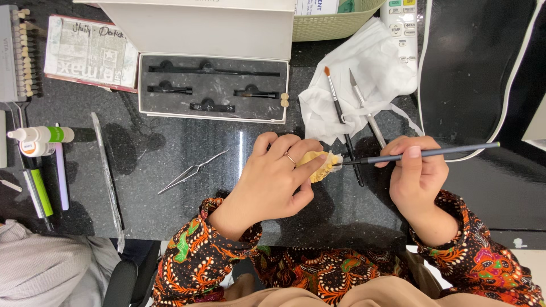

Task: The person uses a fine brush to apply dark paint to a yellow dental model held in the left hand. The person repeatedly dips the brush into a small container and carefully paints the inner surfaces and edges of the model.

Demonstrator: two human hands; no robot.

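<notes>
Item 1: left hand (272,176), ring on 1 finger, fingers curled closed around a small pale-yellow dental cast (319,165), which sits between thumb and fingertips just above the black polished stone worktop (170,153), near the centre of the view.

Item 2: right hand (414,173), fingers pinched shut on a long grey-handled fine brush (421,153). The brush lies nearly level, its handle running out to the right past the hand; its tip touches the right edge of the cast.

Item 3: 2 spare brushes on a crumpled white tissue (364,74), just beyond the hands: 1 black-handled brush with an orange tip (340,113) and 1 silver-handled brush with a grey tip (367,111). The lower ends of both reach the worktop near the right hand.

Item 4: open white box with a black foam insert (213,85), behind the left hand, holding several dark tools in cut-out slots.

Item 5: slim metal tweezers (190,171), lying on the worktop left of the left hand, well apart from it.

Item 6: far left edge, small white bottles with green bands (40,135) and a tooth shade guide in a grey holder (23,51).

Item 7: woven pale-green basket (335,23), top centre, beside the tissue.

Sleeves on both arms are batik-patterned in orange, green and black.
</notes>
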